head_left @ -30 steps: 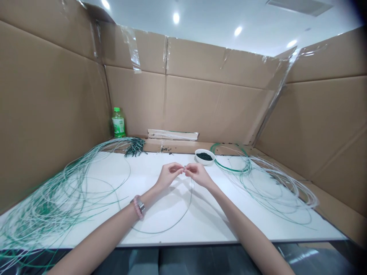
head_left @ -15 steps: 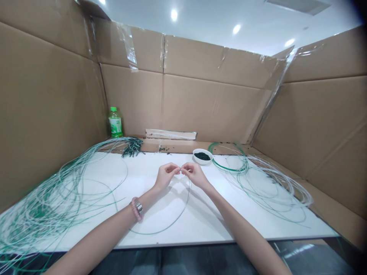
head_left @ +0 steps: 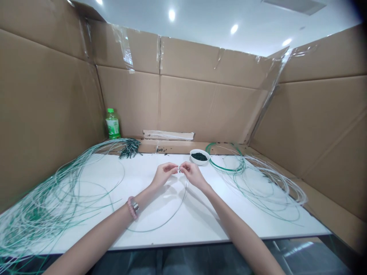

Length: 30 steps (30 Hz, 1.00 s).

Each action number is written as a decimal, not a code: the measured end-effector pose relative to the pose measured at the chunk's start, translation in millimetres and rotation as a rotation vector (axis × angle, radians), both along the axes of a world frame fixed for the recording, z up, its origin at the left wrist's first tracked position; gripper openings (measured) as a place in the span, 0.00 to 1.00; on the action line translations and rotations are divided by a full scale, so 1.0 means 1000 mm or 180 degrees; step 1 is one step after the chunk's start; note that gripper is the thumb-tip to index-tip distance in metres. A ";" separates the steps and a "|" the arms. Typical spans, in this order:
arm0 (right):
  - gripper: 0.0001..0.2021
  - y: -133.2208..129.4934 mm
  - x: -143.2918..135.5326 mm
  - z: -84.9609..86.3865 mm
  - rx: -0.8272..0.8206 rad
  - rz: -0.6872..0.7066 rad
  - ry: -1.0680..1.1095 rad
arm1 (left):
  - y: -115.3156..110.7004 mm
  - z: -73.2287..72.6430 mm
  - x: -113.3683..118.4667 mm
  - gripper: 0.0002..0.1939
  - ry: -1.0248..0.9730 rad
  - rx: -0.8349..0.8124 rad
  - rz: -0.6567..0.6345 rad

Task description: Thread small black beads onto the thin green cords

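Observation:
My left hand (head_left: 165, 172) and my right hand (head_left: 192, 172) face each other over the white board, fingertips a small distance apart. The fingers of my right hand pinch a thin green wire (head_left: 172, 218), which curves down over the board toward my left wrist. A tiny dark piece (head_left: 179, 170) shows at the right fingertips. My left hand's thumb and finger are pressed together; what they hold, if anything, is too small to name. Just behind my right hand is a white bowl (head_left: 207, 156) of small black pieces (head_left: 198, 156).
A big tangle of green and white wires (head_left: 43, 206) covers the left side, its dark ends (head_left: 130, 148) at the back. Wire coils (head_left: 243, 168) lie at right. A green bottle (head_left: 112, 125) stands back left. Cardboard walls (head_left: 186, 103) surround the white board (head_left: 206, 225).
My fingertips have parted slightly, and a tiny dark piece now shows between them. The whole view has shifted a little.

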State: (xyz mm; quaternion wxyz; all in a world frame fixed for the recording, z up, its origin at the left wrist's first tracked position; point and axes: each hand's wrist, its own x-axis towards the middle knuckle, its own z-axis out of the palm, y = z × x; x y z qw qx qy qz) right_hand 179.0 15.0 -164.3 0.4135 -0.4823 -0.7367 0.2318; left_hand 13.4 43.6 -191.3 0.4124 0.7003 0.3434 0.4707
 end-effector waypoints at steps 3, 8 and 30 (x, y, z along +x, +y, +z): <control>0.12 0.004 0.006 0.001 0.0055 -0.0126 0.0034 | 0.015 0.000 -0.012 0.12 0.0629 0.0181 -0.0011; 0.12 0.005 0.006 0.002 0.0089 -0.0232 0.0105 | 0.036 -0.009 -0.026 0.12 0.1686 0.0507 -0.0216; 0.12 -0.003 -0.006 0.025 0.0391 -0.0077 0.0342 | 0.047 0.006 -0.013 0.12 0.0995 0.0742 -0.0244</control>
